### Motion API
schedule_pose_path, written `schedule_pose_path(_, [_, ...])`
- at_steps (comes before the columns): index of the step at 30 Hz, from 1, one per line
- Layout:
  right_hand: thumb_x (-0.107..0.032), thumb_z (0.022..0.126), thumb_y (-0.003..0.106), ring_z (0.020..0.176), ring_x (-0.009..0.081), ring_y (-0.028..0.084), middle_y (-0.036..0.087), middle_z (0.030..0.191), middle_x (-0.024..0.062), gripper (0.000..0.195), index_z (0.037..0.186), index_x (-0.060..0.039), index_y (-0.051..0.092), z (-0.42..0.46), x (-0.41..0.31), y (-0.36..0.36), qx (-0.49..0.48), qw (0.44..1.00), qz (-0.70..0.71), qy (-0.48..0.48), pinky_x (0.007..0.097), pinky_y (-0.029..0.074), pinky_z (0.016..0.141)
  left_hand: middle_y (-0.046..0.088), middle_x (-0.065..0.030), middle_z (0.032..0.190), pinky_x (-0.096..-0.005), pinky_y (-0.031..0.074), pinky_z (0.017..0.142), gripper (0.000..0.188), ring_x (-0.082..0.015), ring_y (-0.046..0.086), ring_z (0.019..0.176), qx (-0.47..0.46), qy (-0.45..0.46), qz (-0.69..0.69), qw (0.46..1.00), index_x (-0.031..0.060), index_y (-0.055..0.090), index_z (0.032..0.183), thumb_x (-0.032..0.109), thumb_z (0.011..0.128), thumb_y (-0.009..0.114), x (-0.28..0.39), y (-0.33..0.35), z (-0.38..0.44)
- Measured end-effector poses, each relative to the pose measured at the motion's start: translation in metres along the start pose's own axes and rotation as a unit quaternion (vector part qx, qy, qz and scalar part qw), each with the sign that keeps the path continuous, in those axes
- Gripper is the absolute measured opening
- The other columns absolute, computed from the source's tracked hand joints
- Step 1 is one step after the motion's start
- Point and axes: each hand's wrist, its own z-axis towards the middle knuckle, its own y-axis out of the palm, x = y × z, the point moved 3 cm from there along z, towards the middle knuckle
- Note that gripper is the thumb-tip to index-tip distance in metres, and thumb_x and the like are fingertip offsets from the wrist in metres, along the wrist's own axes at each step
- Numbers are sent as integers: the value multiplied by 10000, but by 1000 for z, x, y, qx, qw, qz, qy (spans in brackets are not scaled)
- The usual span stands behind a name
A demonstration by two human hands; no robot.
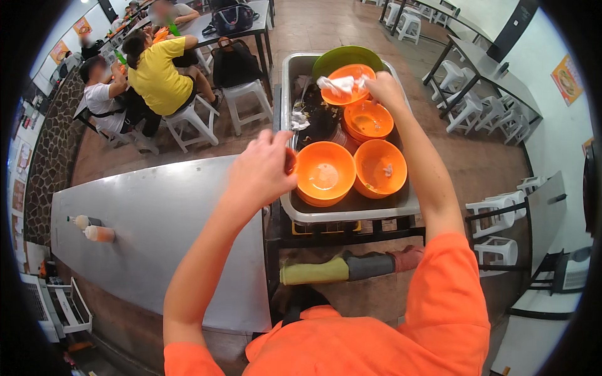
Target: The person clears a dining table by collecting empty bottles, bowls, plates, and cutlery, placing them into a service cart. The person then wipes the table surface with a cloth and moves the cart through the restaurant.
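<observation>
My right hand (386, 89) grips the rim of an orange bowl (350, 73), tilted above the grey tub (348, 218), with crumpled white tissue (336, 85) at its mouth. My left hand (263, 167) is closed around a small reddish-orange cup (290, 161) at the tub's left edge. Inside the tub stand a stack of orange bowls (326, 172), a bowl with scraps (380, 168) and further stacked bowls (368, 120). A green plate (348, 58) leans at the far end. Dark food waste (316, 113) and more tissue (299, 121) lie at the left.
The tub rests on a black-framed cart (348, 240) with rolled cloths (315, 271) on its near side. At left is a metal table (164, 235) with two sauce bottles (99, 233). People sit at a table farther off, one in a yellow shirt (160, 75). White stools (249, 101) stand around.
</observation>
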Motion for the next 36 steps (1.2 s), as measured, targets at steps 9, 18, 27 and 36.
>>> schedule_pose_path(9, [-250,885,686,980,290,734,730,1086,190,378,1175,-10,670,-43,51,15,42,968,-246,32,423,594,816,594,-190,1226,-458,560,933,672,-379,637,1115,-44,12,32,998,73,545,1311,239,718,813,19,67,121])
schedule_pose_path(18, [-154,881,647,1215,297,614,602,1325,101,535,1373,-363,616,-13,58,53,-161,891,-373,-202,448,527,981,602,-179,1190,-454,562,903,576,-366,637,1107,-53,38,97,993,70,572,1281,162,747,767,13,114,200])
schedule_pose_path(27, [-227,897,681,1130,235,679,707,1167,41,232,1121,-223,739,-11,59,66,-201,856,-424,-219,413,514,957,611,-167,1220,-439,495,1012,587,-344,603,1167,78,96,73,990,102,564,1345,175,792,748,-33,88,199])
schedule_pose_path(36, [-178,841,732,1100,329,670,619,1263,108,420,1252,-163,647,3,66,67,-145,879,-346,-296,438,560,918,627,-157,1215,-450,463,1017,539,-347,586,1191,215,85,-59,971,87,576,1321,139,812,743,-79,-3,61])
